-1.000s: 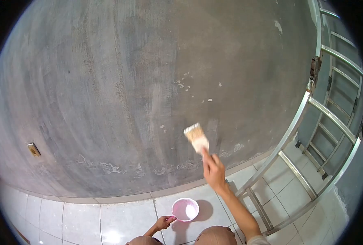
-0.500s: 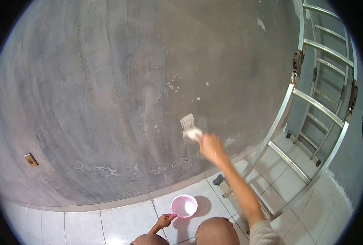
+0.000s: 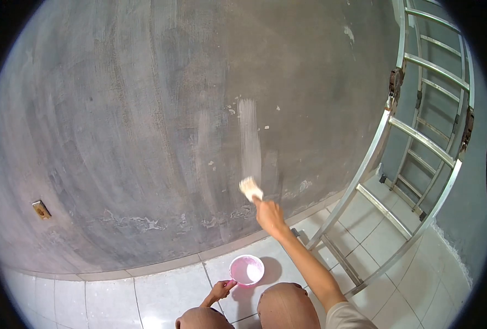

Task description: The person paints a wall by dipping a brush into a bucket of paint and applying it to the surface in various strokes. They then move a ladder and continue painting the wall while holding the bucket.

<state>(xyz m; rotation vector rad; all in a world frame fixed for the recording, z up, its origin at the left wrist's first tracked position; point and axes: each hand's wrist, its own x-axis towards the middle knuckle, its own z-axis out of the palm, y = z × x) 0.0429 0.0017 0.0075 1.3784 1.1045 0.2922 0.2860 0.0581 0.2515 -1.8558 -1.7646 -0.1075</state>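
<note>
My right hand point(image 3: 270, 217) is closed around a paintbrush point(image 3: 251, 189), its pale bristles against the lower part of the grey wall point(image 3: 145, 137). A whitish painted strip point(image 3: 249, 137) runs up the wall from the bristles. Low over the floor, my left hand point(image 3: 221, 289) grips the pink handle of a small pot point(image 3: 234, 268). White liquid point(image 3: 254, 272) shows inside the pot, and pinkish smears coat its inner wall.
An aluminium folding ladder point(image 3: 383, 211) stands at the right, close to my right arm. White tiles point(image 3: 166, 299) cover the floor. A wall socket box point(image 3: 41, 209) sits low at the left. My knees point(image 3: 288, 307) are at the bottom edge.
My right hand and the brush have moved down and slightly left. The whitish strip on the wall has become much longer, reaching higher. My left hand still holds the pot in about the same place.
</note>
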